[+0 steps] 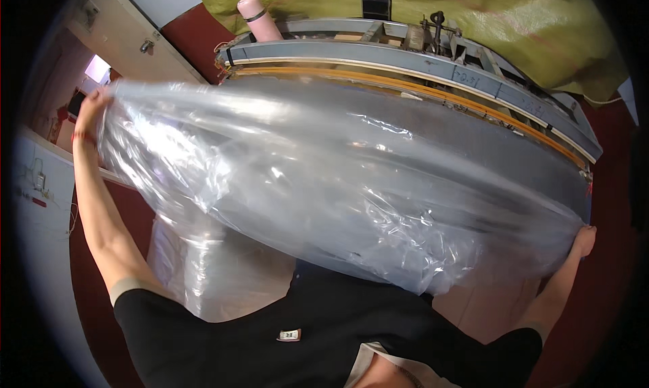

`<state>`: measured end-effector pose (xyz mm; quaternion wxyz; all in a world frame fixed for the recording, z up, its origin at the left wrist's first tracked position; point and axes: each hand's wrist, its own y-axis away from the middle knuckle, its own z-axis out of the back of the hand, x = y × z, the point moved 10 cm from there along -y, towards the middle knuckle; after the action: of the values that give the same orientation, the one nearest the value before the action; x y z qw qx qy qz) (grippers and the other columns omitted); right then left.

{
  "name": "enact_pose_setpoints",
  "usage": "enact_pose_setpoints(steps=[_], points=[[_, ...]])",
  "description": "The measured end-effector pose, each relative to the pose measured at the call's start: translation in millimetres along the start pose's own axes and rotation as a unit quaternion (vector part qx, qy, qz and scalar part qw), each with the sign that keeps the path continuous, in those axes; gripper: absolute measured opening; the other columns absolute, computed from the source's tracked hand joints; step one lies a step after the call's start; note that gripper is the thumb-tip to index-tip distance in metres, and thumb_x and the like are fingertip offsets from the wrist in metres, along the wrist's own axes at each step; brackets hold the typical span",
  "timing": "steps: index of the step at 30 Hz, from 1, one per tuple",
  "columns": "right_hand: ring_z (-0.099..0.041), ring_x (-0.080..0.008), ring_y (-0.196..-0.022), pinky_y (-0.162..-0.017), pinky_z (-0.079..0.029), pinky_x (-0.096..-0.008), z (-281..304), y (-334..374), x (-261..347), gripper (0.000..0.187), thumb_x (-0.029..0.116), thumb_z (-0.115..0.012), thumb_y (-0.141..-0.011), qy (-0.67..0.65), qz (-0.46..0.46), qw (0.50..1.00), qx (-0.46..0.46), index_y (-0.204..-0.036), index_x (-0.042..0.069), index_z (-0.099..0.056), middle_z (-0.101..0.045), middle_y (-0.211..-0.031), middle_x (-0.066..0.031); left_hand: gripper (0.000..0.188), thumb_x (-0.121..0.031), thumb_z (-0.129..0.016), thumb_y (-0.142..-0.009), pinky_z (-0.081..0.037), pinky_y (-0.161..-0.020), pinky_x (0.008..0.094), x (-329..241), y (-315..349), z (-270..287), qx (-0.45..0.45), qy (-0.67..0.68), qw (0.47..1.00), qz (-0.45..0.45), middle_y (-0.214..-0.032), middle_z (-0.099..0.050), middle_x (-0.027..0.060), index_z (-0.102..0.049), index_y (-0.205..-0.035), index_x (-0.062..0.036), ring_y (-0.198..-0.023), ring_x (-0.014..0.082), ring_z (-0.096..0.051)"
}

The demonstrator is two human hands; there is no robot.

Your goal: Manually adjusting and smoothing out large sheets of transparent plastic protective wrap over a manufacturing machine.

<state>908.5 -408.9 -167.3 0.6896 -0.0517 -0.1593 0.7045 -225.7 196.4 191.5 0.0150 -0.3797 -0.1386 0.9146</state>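
A large sheet of clear plastic film (284, 165) is stretched wide between my two raised hands, shiny and wrinkled. At the far left, my left hand (93, 107) is closed on one corner of it, with the arm nearly straight. My right hand (585, 240) grips the opposite end at the far right, lower in the view. The film hangs over the grey work surface (534, 154) of a long machine and sags toward my body. Folds gather most thickly near my left hand. Whether the film is one layer or a bag I cannot tell.
Behind the work surface runs the machine's metal frame (324, 48) with an orange strip (378, 80). A pink bottle (260, 19) and a dark phone-like object (376, 1) stand at the back. Yellow-green sheeting (493, 23) hangs behind. More plastic film (196, 266) lies below left.
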Motion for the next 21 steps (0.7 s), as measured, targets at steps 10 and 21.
enact_pose_setpoints(steps=[10,21], points=[[-0.055,-0.0363,-0.096,-0.076,-0.045,-0.0455,9,-6,-20,0.034,0.030,-0.037,-0.088,0.008,-0.018,1.000,-0.009,-0.109,0.008,-0.052,-0.058,-0.105,-0.0158,0.053,-0.003,-0.043,-0.079,-0.045,-0.077,0.0416,-11,122,-330,0.203,-0.420,0.873,-0.145,-0.092,-0.060,0.0210,-0.035,-0.131,-0.0113,-0.089,0.0341,-0.058],[-0.055,-0.0340,-0.096,-0.077,-0.045,-0.0429,15,3,-5,0.035,0.031,-0.038,-0.088,0.035,-0.030,0.999,0.019,-0.111,0.010,-0.052,-0.057,-0.107,-0.0138,0.046,-0.018,-0.053,-0.084,-0.029,-0.102,0.0368,-34,155,-417,0.188,-0.213,0.875,-0.392,-0.132,-0.038,0.0151,-0.040,-0.126,-0.0053,-0.123,0.0315,-0.034]])
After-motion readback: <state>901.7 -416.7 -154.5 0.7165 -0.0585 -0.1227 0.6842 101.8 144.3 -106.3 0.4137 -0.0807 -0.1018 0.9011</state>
